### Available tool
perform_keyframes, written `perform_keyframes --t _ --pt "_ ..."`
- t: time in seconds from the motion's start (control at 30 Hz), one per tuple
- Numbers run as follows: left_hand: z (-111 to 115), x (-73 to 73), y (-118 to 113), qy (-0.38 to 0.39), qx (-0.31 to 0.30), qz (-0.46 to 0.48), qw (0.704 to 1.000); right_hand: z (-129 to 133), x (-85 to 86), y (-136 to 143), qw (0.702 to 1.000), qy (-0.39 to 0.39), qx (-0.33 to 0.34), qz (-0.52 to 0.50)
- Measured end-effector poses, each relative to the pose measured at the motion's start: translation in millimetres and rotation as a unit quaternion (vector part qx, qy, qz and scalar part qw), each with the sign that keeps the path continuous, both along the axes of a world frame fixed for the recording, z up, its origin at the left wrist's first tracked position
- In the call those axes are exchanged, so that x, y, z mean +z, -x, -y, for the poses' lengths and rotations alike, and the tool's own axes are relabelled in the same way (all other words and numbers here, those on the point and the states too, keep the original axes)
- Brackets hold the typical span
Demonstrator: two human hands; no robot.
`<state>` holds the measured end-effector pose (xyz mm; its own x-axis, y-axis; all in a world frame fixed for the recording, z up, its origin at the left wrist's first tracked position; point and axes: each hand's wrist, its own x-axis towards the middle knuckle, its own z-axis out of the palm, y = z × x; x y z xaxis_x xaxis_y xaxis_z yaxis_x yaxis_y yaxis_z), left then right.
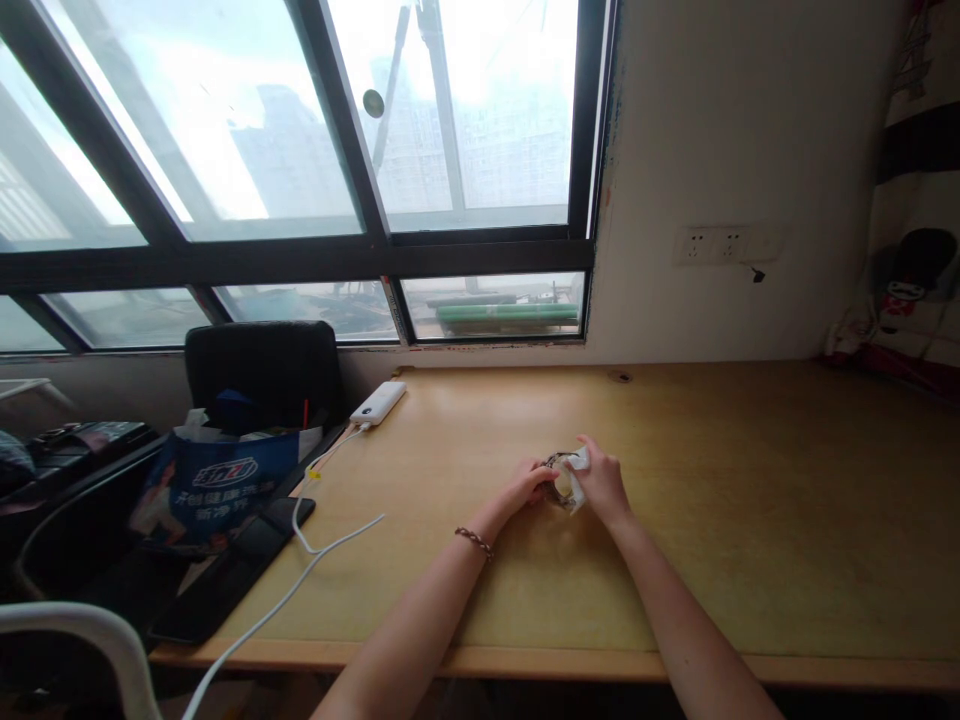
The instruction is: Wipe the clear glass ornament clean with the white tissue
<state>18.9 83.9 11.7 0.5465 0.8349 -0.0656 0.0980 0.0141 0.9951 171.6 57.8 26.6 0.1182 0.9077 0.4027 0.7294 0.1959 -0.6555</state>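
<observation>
Left hand: our left hand [529,484] curls its fingers around the dark ring-shaped object [559,478], which looks like a watch or bracelet, though it is too small for us to be sure.
Right hand: our right hand [600,482] pinches a small white wipe [578,461] against the top of that object, thumb and fingers pressed together.
Where it is: we hold the object just above the wooden desk [750,500], near the middle, straight ahead at twelve o'clock from our body.
Doing it well: we judge that steady support from the left hand matters most, so the wipe can rub one patch at a time; we would turn the object a little between strokes and keep it low over the desk.
Around us: a white power bank [378,403] lies at ten o'clock from the hands, well apart, with its white cable [315,545] trailing toward the near edge.
Further off: a blue bag [217,485] sits at nine o'clock, beside a black chair [262,370].
Wrist: a braided band [474,541] circles our left wrist.
</observation>
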Motion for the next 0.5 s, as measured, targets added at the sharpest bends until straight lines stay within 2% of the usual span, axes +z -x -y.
perform_keyframes --t 0.1,0.17,0.3,0.4,0.5 --pt "0 1.9 2 0.01 -0.023 -0.003 1.0 2 5.6 0 0.998 -0.019 0.063 0.01" --pt "0 2.5 2 0.012 -0.02 -0.002 1.0 2 6.9 0 0.997 -0.024 0.08 0.0" --pt "2 0.5 0 -0.018 0.01 0.014 1.0 -4 1.8 -3 0.999 -0.001 0.015 -0.052" --pt "3 -2.4 -1 -0.057 0.031 0.025 0.998 -12 -7.9 -3 0.992 0.059 -0.045 -0.098" --pt "3 -4.3 -2 -0.083 0.041 0.039 0.995 -18 -19.0 -1 0.977 0.12 -0.041 -0.174"
